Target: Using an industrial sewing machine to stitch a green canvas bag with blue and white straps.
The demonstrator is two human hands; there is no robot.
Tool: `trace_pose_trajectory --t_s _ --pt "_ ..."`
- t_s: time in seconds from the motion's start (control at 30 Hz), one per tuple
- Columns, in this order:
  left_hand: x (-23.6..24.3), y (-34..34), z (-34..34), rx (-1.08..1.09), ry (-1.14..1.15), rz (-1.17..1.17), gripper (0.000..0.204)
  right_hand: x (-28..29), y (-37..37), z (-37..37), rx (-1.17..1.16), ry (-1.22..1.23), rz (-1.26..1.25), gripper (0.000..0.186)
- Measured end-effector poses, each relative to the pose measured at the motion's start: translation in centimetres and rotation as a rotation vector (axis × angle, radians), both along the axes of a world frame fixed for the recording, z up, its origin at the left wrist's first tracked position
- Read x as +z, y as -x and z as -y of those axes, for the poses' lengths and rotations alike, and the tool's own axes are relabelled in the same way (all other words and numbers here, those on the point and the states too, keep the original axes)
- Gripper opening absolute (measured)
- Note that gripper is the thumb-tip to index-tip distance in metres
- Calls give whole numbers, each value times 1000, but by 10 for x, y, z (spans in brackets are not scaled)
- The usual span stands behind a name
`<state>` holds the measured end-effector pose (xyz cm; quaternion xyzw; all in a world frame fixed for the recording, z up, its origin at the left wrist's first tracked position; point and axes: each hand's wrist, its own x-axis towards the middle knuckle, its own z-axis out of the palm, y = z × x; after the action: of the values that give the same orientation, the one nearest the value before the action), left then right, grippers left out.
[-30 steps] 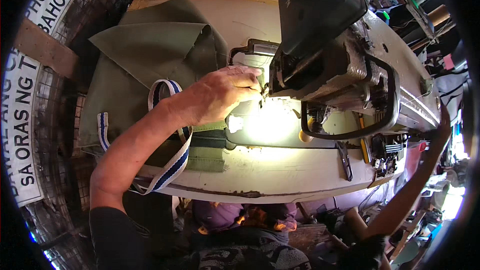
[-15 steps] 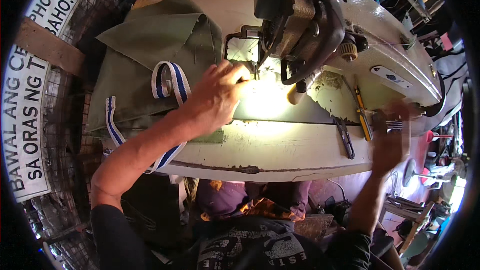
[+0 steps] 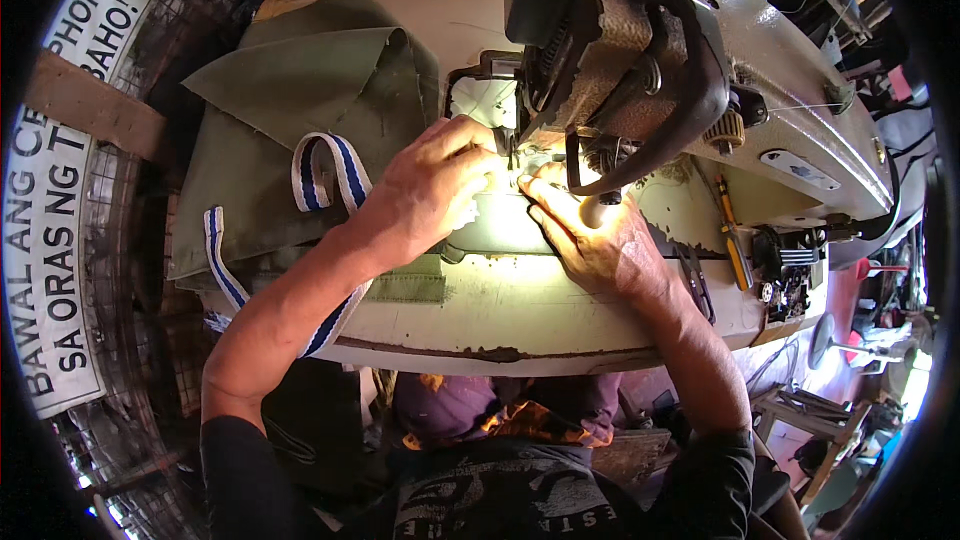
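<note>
Left hand: bunched [image 3: 445, 185] just left of the presser foot [image 3: 513, 152], fingers curled together low over the work; whether they pinch anything cannot be told.
Right hand: reaching in from the right [image 3: 605, 245], thumb and forefinger stretched toward the same spot; a grip on anything cannot be made out in the glare.
Sewing machine: its textured head [image 3: 625, 50] stands on the far side, above and beyond both hands, a curved black guard [image 3: 690, 135] jutting over the right hand.
Olive-green fabric: spread and folded [image 3: 290, 105] to the left of the left hand, its stitched near edge showing beyond the forearm.
Striped strap: white with a blue stripe [image 3: 308, 180], looped over the fabric and passing behind the left forearm.
Tabletop: pale and chipped [image 3: 560, 315] along its near edge.
Tools: dark snips [image 3: 695, 285] beside the right forearm; a yellow-and-black tool [image 3: 737, 258] farther right.
Wall sign: white with black lettering [image 3: 45, 270], far left.
</note>
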<state>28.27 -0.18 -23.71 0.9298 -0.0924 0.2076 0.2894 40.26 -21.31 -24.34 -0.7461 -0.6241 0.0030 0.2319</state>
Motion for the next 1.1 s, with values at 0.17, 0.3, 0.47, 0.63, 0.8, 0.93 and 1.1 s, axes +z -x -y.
trace_pose_trajectory --t_s 0.17,0.3,0.47,0.63,0.8,0.93,1.1 --pt "5 3 0 -42 -160 29 30 1 0 -1 -5 -35 11 27" --pt "8 4 -2 -140 -277 29 31 1 3 -4 -23 -39 53 29" --pt "10 4 -3 -164 -365 39 29 -6 1 -1 -10 -62 30 32" --pt "9 3 -1 -150 -301 52 29 -9 -2 2 8 -67 19 34" --pt "7 3 -2 -154 -284 31 28 -7 -2 -4 56 -123 130 33" --pt "5 0 -7 -149 -163 -27 27 1 1 -6 63 -90 207 34" --pt "6 3 -10 -173 -177 -17 28 10 7 -9 26 -56 236 30"
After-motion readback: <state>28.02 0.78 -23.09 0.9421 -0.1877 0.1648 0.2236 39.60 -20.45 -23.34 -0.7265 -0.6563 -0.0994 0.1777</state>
